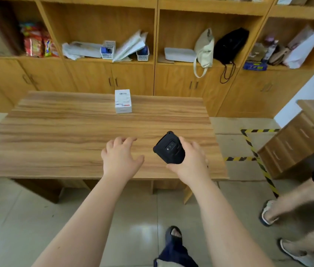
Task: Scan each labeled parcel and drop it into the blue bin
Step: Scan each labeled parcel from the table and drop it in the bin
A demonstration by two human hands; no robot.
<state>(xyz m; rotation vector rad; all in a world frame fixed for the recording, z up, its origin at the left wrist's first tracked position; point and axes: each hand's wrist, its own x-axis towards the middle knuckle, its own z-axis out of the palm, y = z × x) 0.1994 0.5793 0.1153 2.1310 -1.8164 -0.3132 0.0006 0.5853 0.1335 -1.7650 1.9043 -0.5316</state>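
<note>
So the parcel (pixel 123 101) is a small white cardboard box with a printed label on top, sitting near the far edge of the wood-grain table (pixel 55 132). The right hand (pixel 189 160) grips a chunky black scanner (pixel 169 148); the left hand (pixel 122 157) hovers over the table, fingers relaxed, holding nothing.

A cream tote bag (pixel 203 49) and black bag (pixel 231 45) sit on the wooden shelf (pixel 190 63) behind the table (pixel 55 135)
</note>
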